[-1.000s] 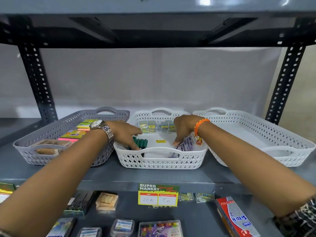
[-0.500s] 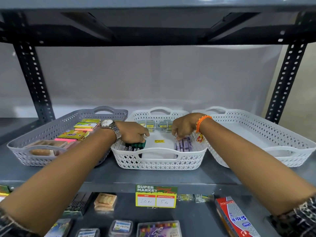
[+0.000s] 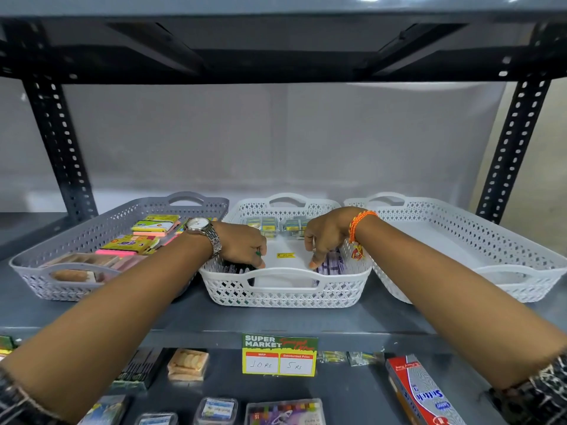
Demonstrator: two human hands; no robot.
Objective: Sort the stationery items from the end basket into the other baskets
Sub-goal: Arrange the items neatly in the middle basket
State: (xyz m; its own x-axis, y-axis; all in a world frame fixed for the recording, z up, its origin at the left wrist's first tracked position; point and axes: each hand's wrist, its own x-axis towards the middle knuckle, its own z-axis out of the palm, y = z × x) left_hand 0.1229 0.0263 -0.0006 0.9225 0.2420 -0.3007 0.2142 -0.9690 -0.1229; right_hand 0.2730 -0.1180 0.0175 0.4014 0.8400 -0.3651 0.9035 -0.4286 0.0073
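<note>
Head view: in the white perforated plastic middle basket (image 3: 285,294) at frame centre, the left hand (image 3: 242,245) curls over half-hidden dark pens (image 3: 236,268), its grasp unclear; the right hand (image 3: 326,233) fingertips press purple packets (image 3: 333,266), gripping nothing visible.

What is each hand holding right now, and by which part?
Left hand: curled fingers over dark pens; grip hidden. Right hand: fingertips on purple packets, no clear hold.

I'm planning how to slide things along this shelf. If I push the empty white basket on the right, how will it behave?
The right basket is thin perforated plastic with nothing visible inside, so it is probably light. On the smooth grey shelf it would likely slide easily, and its lattice walls may flex under a push.
</note>
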